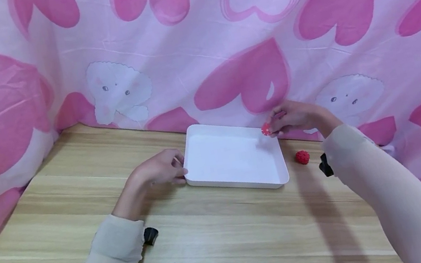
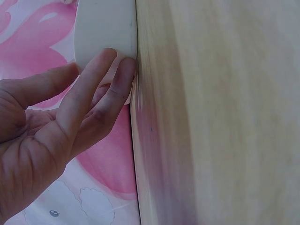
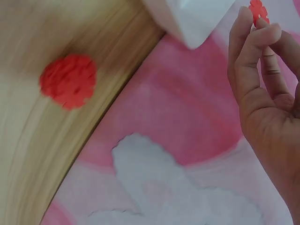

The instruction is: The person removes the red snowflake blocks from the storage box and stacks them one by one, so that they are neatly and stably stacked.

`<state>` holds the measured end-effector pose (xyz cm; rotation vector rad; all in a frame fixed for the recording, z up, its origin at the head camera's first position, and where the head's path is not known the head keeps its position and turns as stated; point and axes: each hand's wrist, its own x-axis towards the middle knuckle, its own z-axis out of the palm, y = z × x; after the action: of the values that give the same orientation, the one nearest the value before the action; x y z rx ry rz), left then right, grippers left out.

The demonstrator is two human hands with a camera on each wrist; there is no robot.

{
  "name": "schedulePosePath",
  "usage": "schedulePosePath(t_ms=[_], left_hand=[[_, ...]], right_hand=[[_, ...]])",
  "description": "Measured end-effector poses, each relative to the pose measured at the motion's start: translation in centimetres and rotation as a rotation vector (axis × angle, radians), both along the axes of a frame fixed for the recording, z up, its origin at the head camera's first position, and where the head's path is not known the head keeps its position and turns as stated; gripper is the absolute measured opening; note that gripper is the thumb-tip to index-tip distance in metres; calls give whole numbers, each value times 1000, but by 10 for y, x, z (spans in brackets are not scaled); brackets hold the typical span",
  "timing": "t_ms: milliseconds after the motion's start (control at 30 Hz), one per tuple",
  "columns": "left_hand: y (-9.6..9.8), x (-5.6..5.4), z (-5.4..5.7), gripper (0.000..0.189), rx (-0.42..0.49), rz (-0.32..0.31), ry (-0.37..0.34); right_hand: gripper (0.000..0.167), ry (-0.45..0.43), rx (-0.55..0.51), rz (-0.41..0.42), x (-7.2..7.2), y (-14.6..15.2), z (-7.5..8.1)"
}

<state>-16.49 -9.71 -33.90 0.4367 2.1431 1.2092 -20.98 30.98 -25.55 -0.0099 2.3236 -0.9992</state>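
A shallow white tray [image 1: 236, 155] lies on the wooden table near the back curtain. My left hand [image 1: 162, 168] holds its left side, thumb at the rim and fingers against the outer wall [image 2: 105, 40]. Above the tray's back right corner, my right hand [image 1: 290, 117] pinches a small red snowflake-shaped plastic disc [image 1: 265, 129] between its fingertips. In the right wrist view the notched edge of this disc [image 3: 258, 11] stands out past the fingers. Right of the tray sits a small clump of similar red discs [image 1: 302, 157], apart from both hands.
A pink and white curtain [image 1: 233, 43] with hearts and cartoon animals hangs along the back and sides of the table [image 1: 221, 242]. Black wrist devices [image 1: 150, 236] show at both sleeves.
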Motion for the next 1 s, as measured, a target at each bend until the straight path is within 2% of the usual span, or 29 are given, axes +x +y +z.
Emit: schedulePosePath(t_ms=[133,400,567,833,1000], left_hand=[[0,0,1,28,11,-2,-7],[2,0,-1,27,10,2,-4],[1,-1,0,29,17,-12,13],[0,-1,1,30,33,-13,10],[0,-1,0,30,34,-11,5]], right_hand=[[28,-13,-2,-41,6,16,-2],[28,15,8,-76,16,47,-9],[23,27,7,-72,22,66,-14],[25,-31,23,-112,34,84,-29],[24,-53,54,-105,39,90,-36]])
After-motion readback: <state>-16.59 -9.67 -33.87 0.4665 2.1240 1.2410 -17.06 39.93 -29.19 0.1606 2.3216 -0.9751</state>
